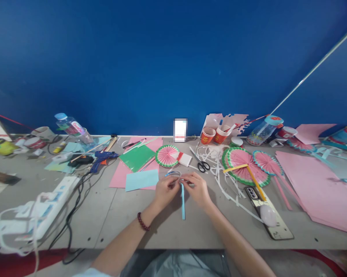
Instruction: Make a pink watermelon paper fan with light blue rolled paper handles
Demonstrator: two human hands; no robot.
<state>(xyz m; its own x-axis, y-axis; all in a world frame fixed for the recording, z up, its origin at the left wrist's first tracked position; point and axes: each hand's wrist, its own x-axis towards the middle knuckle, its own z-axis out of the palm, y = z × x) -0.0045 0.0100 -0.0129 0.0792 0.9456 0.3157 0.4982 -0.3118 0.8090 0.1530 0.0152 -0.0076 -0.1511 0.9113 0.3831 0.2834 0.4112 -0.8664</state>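
My left hand (166, 189) and my right hand (196, 188) meet at the middle of the grey table (127, 227). Both pinch a narrow light-blue paper strip (183, 202), which hangs down toward me from between the fingertips and curls into a small loop (173, 173) above them. A dark red bead bracelet (143, 222) circles my left wrist. A light-blue paper sheet (142, 179) lies just left of my left hand. Black scissors (203, 166) rest just beyond my right hand.
Watermelon-patterned paper fans (242, 165) and a smaller one (166, 155) lie beyond the hands. Pink sheets (317, 184) cover the right. A phone (268, 213) lies at right front. A power strip (40, 207), glue gun (102, 158), bottles and red cups (215, 135) crowd the left and back.
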